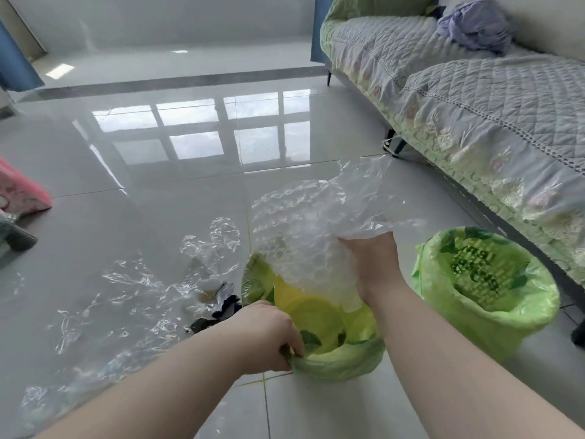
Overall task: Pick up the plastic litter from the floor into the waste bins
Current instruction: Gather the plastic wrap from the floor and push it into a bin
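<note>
A home living room is shown: a sofa [474, 99] draped in a quilted grey cover with green embroidered trim (a crumpled lilac cloth [474, 23] is left on it) is set on glossy white floor tiles [158, 191], beside blue curtains [15, 68].

Bubble wrap [310, 236] hides the near bin's [335, 365] far rim (pink object [19, 191] cropped left).
</note>
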